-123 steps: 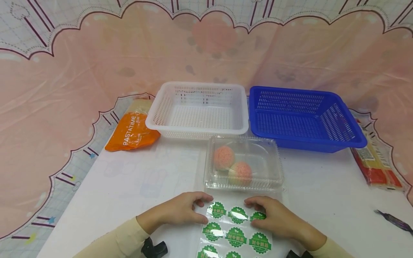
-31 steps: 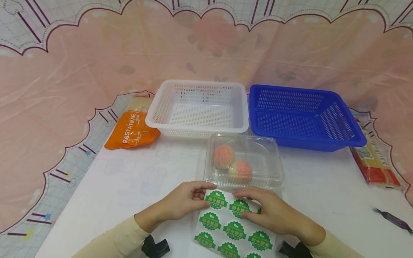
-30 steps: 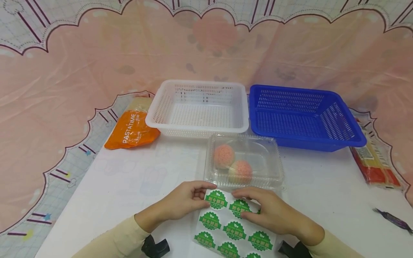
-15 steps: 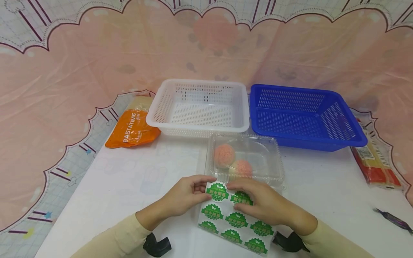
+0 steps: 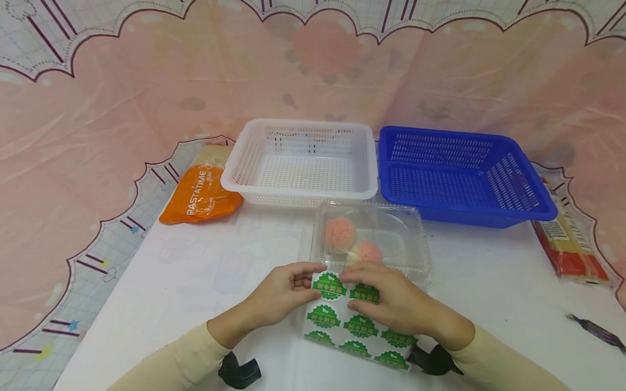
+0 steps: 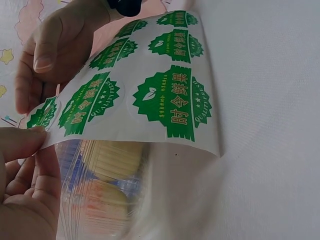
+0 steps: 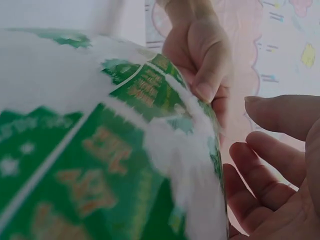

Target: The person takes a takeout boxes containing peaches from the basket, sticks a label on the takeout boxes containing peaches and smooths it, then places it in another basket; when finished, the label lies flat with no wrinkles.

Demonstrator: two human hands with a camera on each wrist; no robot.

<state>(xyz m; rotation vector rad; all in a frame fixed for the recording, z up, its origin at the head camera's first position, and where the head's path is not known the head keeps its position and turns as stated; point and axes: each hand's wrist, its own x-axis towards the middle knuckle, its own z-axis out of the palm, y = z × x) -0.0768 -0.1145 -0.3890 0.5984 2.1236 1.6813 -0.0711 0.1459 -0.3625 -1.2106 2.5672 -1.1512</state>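
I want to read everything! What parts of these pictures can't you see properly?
- Sticker sheet, head view: right hand hides its top stickers; wording too small.
- Right wrist view: stickers blurred.
- Noodle packet, head view: label too small.
- Left wrist view: clear box smeared, contents unclear.

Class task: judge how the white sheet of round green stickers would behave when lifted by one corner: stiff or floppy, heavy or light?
Probably floppy: the white sheet of round green stickers already curves where the left hand and right hand lift its far edge. Likely light: fingertips alone raise it. Its glossy face may be slippery.
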